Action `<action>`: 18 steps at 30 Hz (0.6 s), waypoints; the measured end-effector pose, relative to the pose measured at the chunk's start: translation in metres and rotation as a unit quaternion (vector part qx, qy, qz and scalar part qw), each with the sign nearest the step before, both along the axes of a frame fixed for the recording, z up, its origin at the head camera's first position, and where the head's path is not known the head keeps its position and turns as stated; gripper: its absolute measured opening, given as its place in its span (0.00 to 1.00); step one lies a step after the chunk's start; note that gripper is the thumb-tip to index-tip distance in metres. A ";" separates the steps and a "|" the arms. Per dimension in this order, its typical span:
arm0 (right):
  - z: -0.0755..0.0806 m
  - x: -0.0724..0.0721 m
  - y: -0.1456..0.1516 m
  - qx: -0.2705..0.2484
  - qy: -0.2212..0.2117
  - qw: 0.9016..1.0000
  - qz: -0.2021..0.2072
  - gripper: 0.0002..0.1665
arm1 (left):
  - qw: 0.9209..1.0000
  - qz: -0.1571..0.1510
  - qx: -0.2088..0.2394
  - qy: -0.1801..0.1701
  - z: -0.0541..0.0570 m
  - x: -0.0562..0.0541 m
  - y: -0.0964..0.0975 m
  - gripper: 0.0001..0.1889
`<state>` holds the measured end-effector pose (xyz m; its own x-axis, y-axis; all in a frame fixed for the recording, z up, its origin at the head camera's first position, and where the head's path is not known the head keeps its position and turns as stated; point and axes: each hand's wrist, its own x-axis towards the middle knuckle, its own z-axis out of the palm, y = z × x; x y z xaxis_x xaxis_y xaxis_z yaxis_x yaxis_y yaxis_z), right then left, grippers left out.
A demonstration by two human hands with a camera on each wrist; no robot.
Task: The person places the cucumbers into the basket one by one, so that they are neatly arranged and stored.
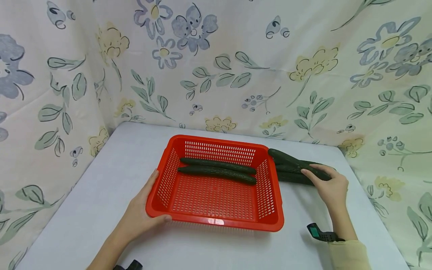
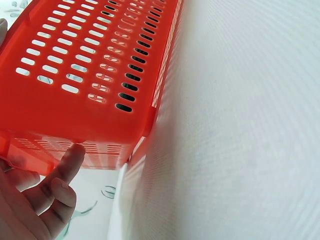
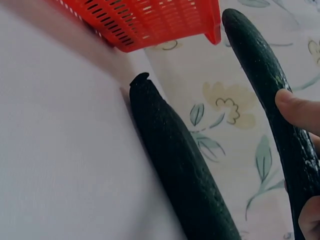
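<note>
The rectangular plastic basket [image 1: 189,218] is solid red, patterned with slots. The two slender cucumbers [image 1: 216,172] inside it and the long cucumbers [image 1: 287,158] towards the right edge of the plain white desk [image 1: 111,168] are dark green. Beyond the far edge, cream fabric [image 1: 233,33] carries blue-grey and yellow flowers [image 1: 181,27] and grey-green leaves [image 1: 241,80].

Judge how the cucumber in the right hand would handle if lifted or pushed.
The cucumber is probably stiff: gripped near one end by the right hand, it juts out nearly straight. Its rounded length suggests it could roll if pushed. Its glossy skin may prove slightly slippery.
</note>
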<state>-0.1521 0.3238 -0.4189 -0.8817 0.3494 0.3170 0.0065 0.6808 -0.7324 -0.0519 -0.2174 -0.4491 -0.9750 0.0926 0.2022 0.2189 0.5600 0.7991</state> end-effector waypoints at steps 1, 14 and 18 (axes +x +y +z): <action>0.001 -0.001 -0.002 -0.001 0.002 1.000 0.006 0.27 | 1.000 0.000 0.000 -0.001 0.000 0.000 0.000 0.68; 0.010 -0.019 -0.030 0.004 0.051 0.997 0.060 0.22 | 1.000 -0.002 0.003 -0.001 0.000 0.000 -0.001 0.68; 0.018 -0.024 -0.042 0.000 0.059 0.996 0.071 0.21 | 1.000 -0.002 0.005 -0.002 -0.001 0.000 -0.001 0.68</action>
<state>-0.1759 0.2817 -0.4012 -0.8788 0.2231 0.4218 -0.1766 0.6692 -0.7218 -0.0519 -0.2187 -0.4496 -0.9751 0.0949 0.2002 0.2190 0.5504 0.8057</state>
